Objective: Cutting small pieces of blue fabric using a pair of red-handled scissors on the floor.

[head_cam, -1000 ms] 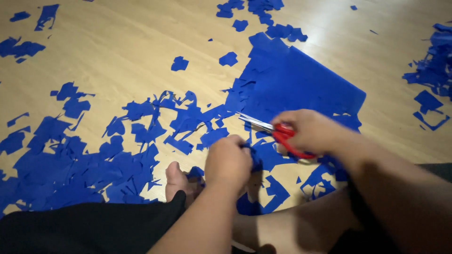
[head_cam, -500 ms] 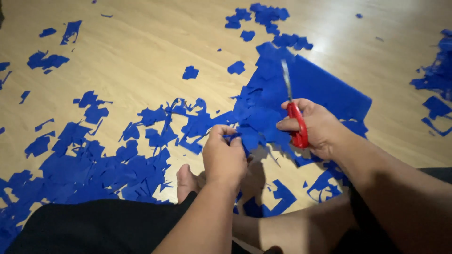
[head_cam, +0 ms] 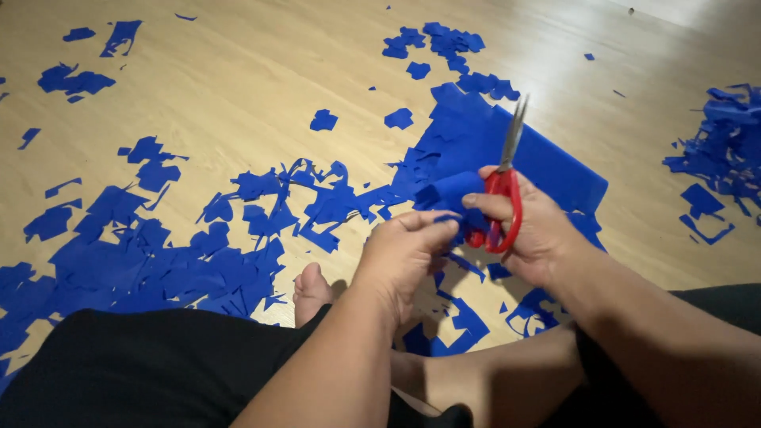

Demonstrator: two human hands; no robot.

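Now, seated on a wooden floor (head_cam: 238, 71), a person cuts blue paper, seen from a head-worn camera.

Landmark: the big blue sheet (head_cam: 555, 170) lying flat on the floor, right of centre.

Far left of the sheet: a thick drift of blue scraps (head_cam: 151, 261) covers the floor, reaching to the black-clothed knee (head_cam: 143, 372).

Just left of the sheet: a bare foot (head_cam: 311, 292) shows between the scraps and the hands.

Left hand (head_cam: 404, 257): in front of the sheet's near edge, fingers narrowed to a pinch on a small blue piece (head_cam: 448, 194).

Small blue piece: held up off the floor between both hands, over the sheet's near left corner.

Right hand (head_cam: 531, 234): above the sheet's near edge, fingers closed through the red handles of the scissors (head_cam: 503, 190).

Scissors: blades together, tips pointing up and away across the sheet.

Far right of the sheet: a second heap of scraps (head_cam: 721, 150) lies well apart.

Change: a second ago the scissors lay low and level, their tips aimed left toward the left hand; half a second ago they had swung upright, and they remain so, while the left hand has come closer to the handles.

Meaning: judged from this, one snip looks finished and the paper is being re-gripped, with much of the sheet still whole.
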